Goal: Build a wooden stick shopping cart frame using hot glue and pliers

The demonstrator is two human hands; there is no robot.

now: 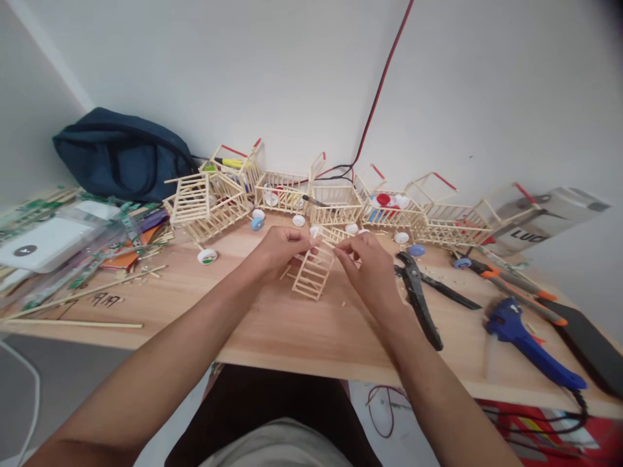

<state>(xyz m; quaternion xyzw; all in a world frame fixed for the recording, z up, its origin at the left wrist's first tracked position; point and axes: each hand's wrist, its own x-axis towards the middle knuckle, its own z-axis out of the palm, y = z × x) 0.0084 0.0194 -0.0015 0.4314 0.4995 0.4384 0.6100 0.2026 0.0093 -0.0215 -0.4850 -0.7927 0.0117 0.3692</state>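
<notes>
Between my two hands, over the middle of the table, is a small stick frame (pixel 313 275) of pale wooden sticks with ladder-like slats. My left hand (pixel 287 250) pinches its upper left corner, thumb and fingers together. At its upper right corner my right hand (pixel 363 259) pinches too, fingers closed. The frame tilts down toward me, and part of it is hidden behind my fingers. Just behind stand several miniature carts built of sticks, among them a middle cart (pixel 335 202) and a left cart (pixel 209 204), with bottle-cap wheels and some red handles.
At right lie black-handled cutters (pixel 418 301), a blue glue gun (pixel 535 347) and orange-grey pliers (pixel 520 288). A white device (pixel 58 237) sits among loose sticks and wrappers at left. Behind are a navy bag (pixel 126 155) and, along the wall, a red-black cable (pixel 384 78).
</notes>
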